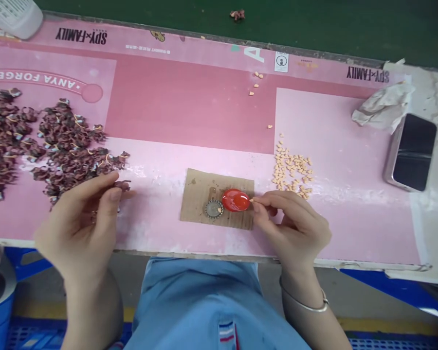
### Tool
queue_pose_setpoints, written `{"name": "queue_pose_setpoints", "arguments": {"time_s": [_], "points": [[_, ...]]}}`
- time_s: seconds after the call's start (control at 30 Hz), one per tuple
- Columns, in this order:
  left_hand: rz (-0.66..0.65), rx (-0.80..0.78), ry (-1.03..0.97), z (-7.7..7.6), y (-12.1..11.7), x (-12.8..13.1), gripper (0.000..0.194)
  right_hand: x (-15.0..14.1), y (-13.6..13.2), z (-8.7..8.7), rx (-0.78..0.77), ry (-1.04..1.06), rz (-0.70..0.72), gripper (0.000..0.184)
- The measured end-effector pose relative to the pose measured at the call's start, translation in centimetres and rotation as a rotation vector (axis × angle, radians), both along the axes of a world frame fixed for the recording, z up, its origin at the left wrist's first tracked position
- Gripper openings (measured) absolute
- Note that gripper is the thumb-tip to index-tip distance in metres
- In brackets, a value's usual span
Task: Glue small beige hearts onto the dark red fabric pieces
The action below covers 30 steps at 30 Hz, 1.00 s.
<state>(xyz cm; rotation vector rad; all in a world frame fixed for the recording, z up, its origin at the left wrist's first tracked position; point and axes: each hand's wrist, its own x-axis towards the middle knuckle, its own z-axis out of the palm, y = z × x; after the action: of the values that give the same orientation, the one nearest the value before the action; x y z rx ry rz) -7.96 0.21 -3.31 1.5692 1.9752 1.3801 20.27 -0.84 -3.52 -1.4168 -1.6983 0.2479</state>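
Observation:
My left hand [85, 218] is at the left. Between its thumb and forefinger is a small dark brown moulded piece [123, 185], partly hidden by the fingers. Thumb and forefinger of my right hand [292, 221] pinch a tiny beige piece [251, 200] against the right end of a glossy red oval object [235, 200]. That object rests on a cardboard piece [190, 204] in front of me. Beside it on the cardboard lies a round metal cap [213, 209] with a toothed edge and a beige bit on it.
Many dark brown pieces [69, 141] with pale bands lie heaped at the left. Loose beige bits [292, 170] are scattered right of the cardboard. A phone [414, 153] and crumpled paper [381, 104] lie at the right. A white bottle [16, 17] is at the upper left.

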Motion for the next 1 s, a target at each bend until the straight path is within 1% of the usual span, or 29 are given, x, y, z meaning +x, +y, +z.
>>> {"name": "queue_pose_setpoints", "arguments": {"time_s": [0.07, 0.13, 0.23, 0.33, 0.43, 0.5, 0.57, 0.63, 0.7, 0.83, 1.0], "points": [[-0.054, 0.063, -0.161, 0.1, -0.5, 1.6, 0.017, -0.1, 0.0, 0.1, -0.008, -0.004, -0.003, 0.017], [-0.172, 0.052, -0.245, 0.3, -0.9, 2.9, 0.017, 0.0, 0.0, 0.0, -0.014, -0.010, -0.004, 0.018], [-0.353, -0.003, -0.264, 0.6, -1.4, 3.9, 0.023, 0.2, -0.1, -0.2, -0.006, -0.022, 0.003, 0.018], [-0.459, -0.065, -0.262, 1.0, -1.8, 4.5, 0.033, 0.4, -0.4, -0.1, -0.003, 0.003, 0.008, 0.019], [-0.557, -0.115, -0.298, 1.7, -2.1, 5.2, 0.035, 0.1, -0.9, 0.7, -0.010, 0.073, 0.028, 0.021], [-0.649, -0.179, -0.398, 2.1, -2.2, 5.9, 0.032, -0.4, -1.1, 1.5, -0.002, 0.101, 0.082, 0.021], [-0.716, -0.274, -0.540, 2.3, -2.2, 6.5, 0.028, -1.1, -1.2, 2.4, 0.004, 0.105, 0.164, 0.019], [-0.734, -0.362, -0.667, 2.5, -2.2, 7.1, 0.028, -1.7, -1.2, 3.1, 0.010, 0.109, 0.234, 0.018], [-0.736, -0.422, -0.748, 2.7, -2.2, 7.4, 0.025, -2.1, -1.1, 3.5, 0.019, 0.120, 0.268, 0.018], [-0.740, -0.503, -0.836, 2.8, -2.2, 7.5, 0.018, -2.3, -0.9, 3.5, 0.033, 0.129, 0.295, 0.016], [-0.734, -0.560, -0.987, 2.7, -2.4, 7.2, 0.018, -1.8, -1.0, 3.5, 0.026, 0.079, 0.328, 0.017]]}}
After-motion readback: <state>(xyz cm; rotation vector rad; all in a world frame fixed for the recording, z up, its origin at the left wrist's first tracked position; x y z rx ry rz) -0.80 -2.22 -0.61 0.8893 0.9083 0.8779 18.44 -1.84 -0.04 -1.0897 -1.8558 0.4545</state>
